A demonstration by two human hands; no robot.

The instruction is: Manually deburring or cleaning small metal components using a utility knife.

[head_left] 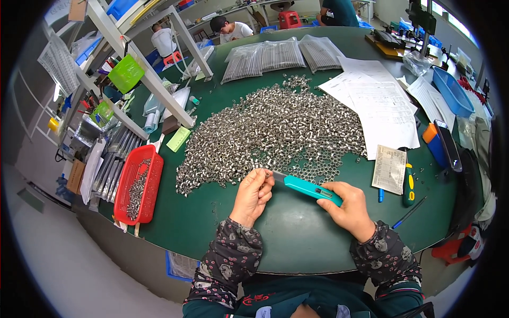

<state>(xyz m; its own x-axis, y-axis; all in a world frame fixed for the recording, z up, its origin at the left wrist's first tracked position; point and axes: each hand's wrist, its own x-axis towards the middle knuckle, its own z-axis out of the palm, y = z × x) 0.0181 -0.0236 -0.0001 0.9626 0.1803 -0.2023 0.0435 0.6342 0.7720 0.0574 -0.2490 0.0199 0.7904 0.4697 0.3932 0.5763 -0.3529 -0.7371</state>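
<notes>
My right hand [347,206] is wrapped round a teal utility knife [313,188], its blade pointing left. The blade tip reaches the fingertips of my left hand [253,195], which are pinched together. A small metal ring seems to be between those fingers, at the blade, though it is too small to make out for sure. Just beyond both hands spreads a wide heap of small metal rings [270,127], single-layered along its near right edge. The hands are above the green tabletop [291,238].
A red basket [139,185] holding metal rings stands left. Bags of metal rods [281,55] lie at the back. To the right are papers [379,100], a screwdriver [409,185], a pen [409,213], a phone [448,146] and a blue tray [452,93]. A shelf frame [154,79] rises at left.
</notes>
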